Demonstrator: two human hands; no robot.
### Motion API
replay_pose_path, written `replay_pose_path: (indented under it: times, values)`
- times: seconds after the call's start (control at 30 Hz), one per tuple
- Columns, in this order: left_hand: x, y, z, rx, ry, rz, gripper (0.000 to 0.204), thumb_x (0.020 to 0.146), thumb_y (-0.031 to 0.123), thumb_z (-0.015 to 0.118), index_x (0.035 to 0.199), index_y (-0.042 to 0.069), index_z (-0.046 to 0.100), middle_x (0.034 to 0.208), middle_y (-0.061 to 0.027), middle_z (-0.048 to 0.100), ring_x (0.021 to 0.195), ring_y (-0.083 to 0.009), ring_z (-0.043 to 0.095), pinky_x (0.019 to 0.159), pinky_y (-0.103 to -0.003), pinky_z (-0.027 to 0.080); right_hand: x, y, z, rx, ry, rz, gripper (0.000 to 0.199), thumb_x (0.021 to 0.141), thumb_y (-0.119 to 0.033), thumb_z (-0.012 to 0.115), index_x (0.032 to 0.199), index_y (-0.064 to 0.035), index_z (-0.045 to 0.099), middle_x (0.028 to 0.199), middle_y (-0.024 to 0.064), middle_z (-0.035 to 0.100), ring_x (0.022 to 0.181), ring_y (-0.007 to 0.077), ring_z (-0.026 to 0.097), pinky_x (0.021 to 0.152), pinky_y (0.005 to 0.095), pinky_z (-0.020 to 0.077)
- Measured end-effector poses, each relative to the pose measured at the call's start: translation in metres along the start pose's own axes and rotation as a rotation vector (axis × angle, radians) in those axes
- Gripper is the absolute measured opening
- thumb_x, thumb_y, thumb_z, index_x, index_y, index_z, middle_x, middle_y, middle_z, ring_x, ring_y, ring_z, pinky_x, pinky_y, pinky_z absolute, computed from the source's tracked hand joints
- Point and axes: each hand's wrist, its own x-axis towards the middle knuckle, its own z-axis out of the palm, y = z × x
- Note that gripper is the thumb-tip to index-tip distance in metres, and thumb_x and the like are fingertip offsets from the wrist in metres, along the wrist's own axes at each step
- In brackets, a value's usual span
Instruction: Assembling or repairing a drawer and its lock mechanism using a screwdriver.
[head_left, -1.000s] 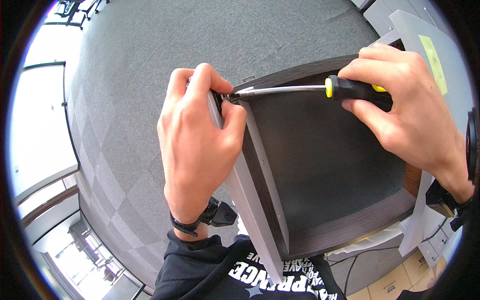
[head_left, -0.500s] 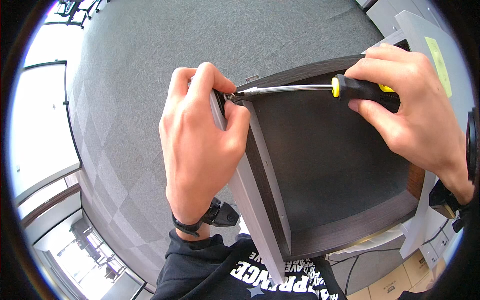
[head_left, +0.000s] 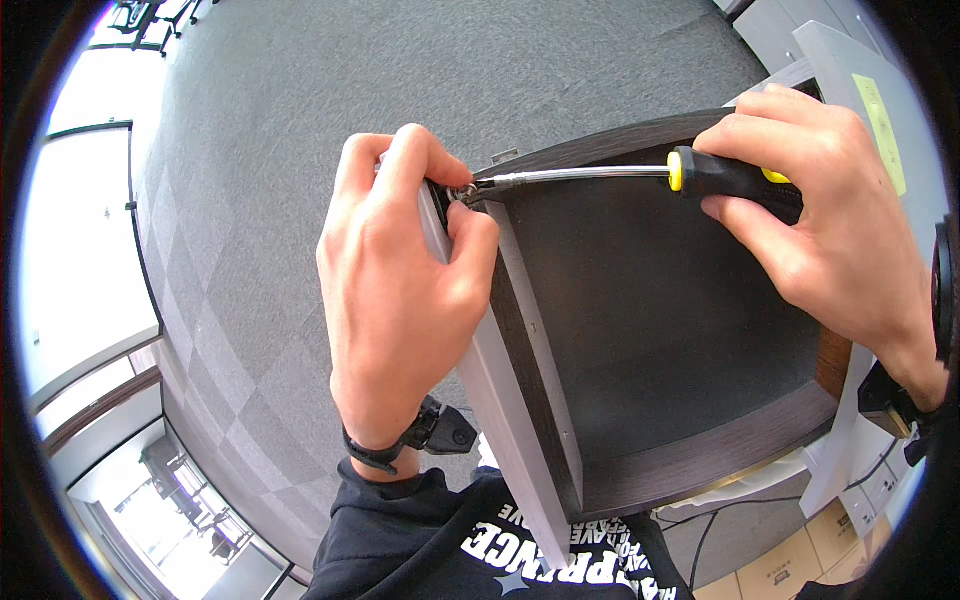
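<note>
My right hand (head_left: pixel 810 190) grips the black and yellow handle of a screwdriver (head_left: pixel 590 173). Its shaft lies nearly level across the far end of a dark brown drawer (head_left: pixel 670 300). At the drawer's far left corner, my left hand (head_left: pixel 405 260) is closed over the top of the pale grey front panel (head_left: pixel 515 440). Thumb and forefinger pinch a small metal piece (head_left: pixel 462 193) there, right at the screwdriver's tip. Fingers hide most of that piece, so I cannot tell its kind.
A small metal bracket (head_left: pixel 504 156) sticks out past the drawer's far edge. On the right stands a grey cabinet panel (head_left: pixel 850 90) with a yellow note (head_left: pixel 880 135). Cardboard boxes (head_left: pixel 780 570) and black cables lie low at the right. Grey carpet (head_left: pixel 400 70) surrounds the drawer.
The screwdriver and my right hand have shifted very slightly to the right. My left hand keeps its pinch at the corner, almost unmoved.
</note>
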Motion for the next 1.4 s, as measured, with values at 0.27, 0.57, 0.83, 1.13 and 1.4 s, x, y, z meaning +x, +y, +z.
replay_pose_path:
  times: [0.27, 0.57, 0.83, 1.13, 1.4]
  values:
    - [0.0007, 0.0013, -0.0006, -0.017, -0.001, -0.012, 0.017, 0.08, 0.007, 0.057, 0.094, -0.002, 0.061, 0.098, -0.0124, 0.06, 0.092, -0.0252, 0.061, 0.087, -0.039, 0.049, 0.0025, -0.0053, -0.005, 0.031, -0.035, -0.003, 0.03, 0.078, -0.001, 0.079, 0.107, -0.0005, 0.072, 0.115, 0.0162, 0.068, 0.113, 0.0347, 0.062, 0.101, 0.0412, 0.0471]
    - [0.0003, -0.0008, -0.0007, -0.014, 0.004, 0.009, 0.017, 0.081, 0.007, 0.057, 0.095, -0.002, 0.061, 0.097, -0.0127, 0.06, 0.09, -0.0253, 0.061, 0.086, -0.039, 0.049, 0.0022, -0.0049, -0.0056, 0.046, -0.024, -0.01, 0.027, 0.077, -0.001, 0.078, 0.103, 0.0011, 0.07, 0.108, 0.0168, 0.067, 0.106, 0.0349, 0.065, 0.094, 0.0414, 0.0494]
    - [0.0006, -0.0016, 0.0004, -0.011, 0.007, 0.012, 0.017, 0.081, 0.007, 0.057, 0.095, -0.002, 0.06, 0.095, -0.0117, 0.059, 0.086, -0.0236, 0.058, 0.082, -0.037, 0.048, -0.0018, -0.0056, -0.0045, -0.02, 0.066, -0.032, 0.027, 0.077, -0.002, 0.078, 0.102, 0.0014, 0.07, 0.105, 0.0163, 0.068, 0.106, 0.0352, 0.064, 0.094, 0.0408, 0.0482]
    - [0.0011, 0.0002, -0.0004, -0.012, 0.008, -0.012, 0.016, 0.081, 0.008, 0.057, 0.094, -0.002, 0.061, 0.093, -0.0113, 0.058, 0.084, -0.0232, 0.058, 0.08, -0.038, 0.047, 0.001, -0.0079, -0.0026, 0.054, -0.006, 0.006, 0.026, 0.078, -0.003, 0.078, 0.103, 0.0002, 0.071, 0.107, 0.0166, 0.07, 0.11, 0.035, 0.064, 0.098, 0.042, 0.0475]
    - [0.0014, 0.0, -0.0009, 0.0, 0.012, -0.014, 0.017, 0.081, 0.008, 0.057, 0.095, -0.002, 0.061, 0.093, -0.0121, 0.059, 0.085, -0.0238, 0.058, 0.081, -0.038, 0.048, 0.0007, -0.0081, -0.002, -0.031, 0.071, -0.067, 0.026, 0.079, -0.004, 0.079, 0.104, 0.0002, 0.071, 0.108, 0.0166, 0.068, 0.106, 0.0349, 0.065, 0.096, 0.0411, 0.0486]
